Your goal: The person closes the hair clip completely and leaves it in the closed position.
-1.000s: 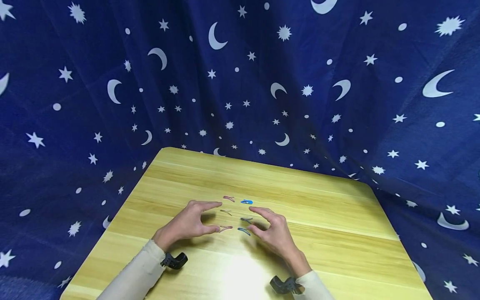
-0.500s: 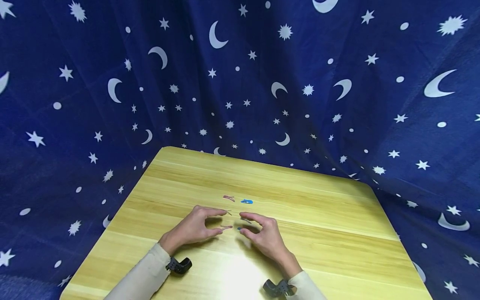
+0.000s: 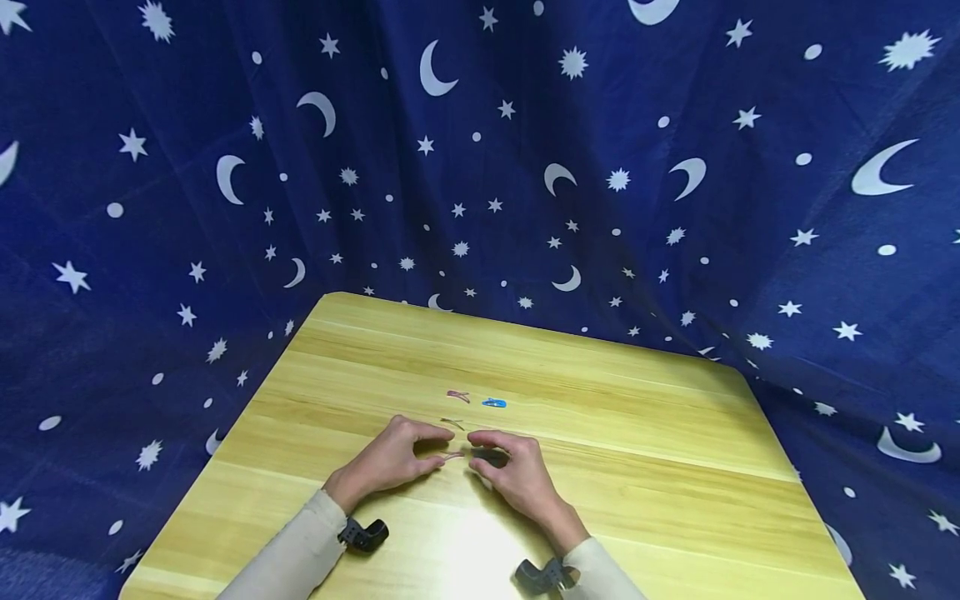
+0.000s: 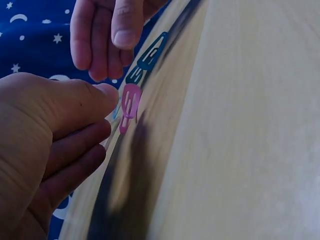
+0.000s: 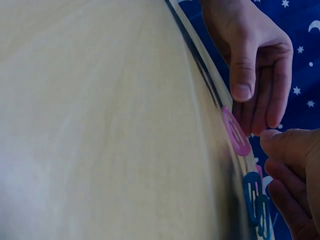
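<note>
Several snap hair clips lie on the wooden table between two bare hands. My left hand (image 3: 390,460) is beside the near pink hair clip (image 3: 454,455), thumb and fingers apart and loosely bent. My right hand (image 3: 519,473) hovers opposite in a similar curve, partly hiding the two nearer blue clips. Those teal-blue hair clips (image 5: 252,197) show beside my right hand in the right wrist view. In the left wrist view the pink clip stands out just past my left thumb. Neither hand pinches a clip.
Farther back lie another pink hair clip (image 3: 458,396) and a bright blue hair clip (image 3: 494,402). A yellowish clip (image 3: 452,423) lies just beyond the left fingertips. A dark blue curtain (image 3: 495,167) with moons and stars hangs around the wooden table (image 3: 675,467).
Both hands have come closer together, the right one sliding left over the nearer blue clips, which are now mostly hidden in the head view. The far pink and blue clips stay put.
</note>
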A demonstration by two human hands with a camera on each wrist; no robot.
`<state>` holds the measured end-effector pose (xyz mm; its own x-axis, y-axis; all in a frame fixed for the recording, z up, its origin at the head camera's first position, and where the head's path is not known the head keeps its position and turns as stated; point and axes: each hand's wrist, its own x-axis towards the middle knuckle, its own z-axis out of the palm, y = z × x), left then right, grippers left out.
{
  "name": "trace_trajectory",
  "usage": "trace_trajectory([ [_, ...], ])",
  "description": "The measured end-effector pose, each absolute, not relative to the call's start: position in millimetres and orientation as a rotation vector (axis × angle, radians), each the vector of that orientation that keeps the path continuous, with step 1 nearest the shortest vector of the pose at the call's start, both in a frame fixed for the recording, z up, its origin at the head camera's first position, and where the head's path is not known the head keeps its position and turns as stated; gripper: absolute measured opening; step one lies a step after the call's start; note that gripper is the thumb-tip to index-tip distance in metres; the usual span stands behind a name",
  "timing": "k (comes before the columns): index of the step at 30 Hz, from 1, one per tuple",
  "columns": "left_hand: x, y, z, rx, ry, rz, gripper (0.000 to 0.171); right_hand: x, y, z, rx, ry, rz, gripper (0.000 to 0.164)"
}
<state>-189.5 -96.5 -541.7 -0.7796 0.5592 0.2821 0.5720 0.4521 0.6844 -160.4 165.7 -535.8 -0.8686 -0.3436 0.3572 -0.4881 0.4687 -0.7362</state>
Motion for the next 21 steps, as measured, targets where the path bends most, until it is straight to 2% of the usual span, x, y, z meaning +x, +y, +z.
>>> trace_trajectory([
  [21, -190, -88, -551, -1.077, -2.571, -1.187, 0.026, -168, 145, -546, 0.701, -2.576, 1.272, 0.021],
])
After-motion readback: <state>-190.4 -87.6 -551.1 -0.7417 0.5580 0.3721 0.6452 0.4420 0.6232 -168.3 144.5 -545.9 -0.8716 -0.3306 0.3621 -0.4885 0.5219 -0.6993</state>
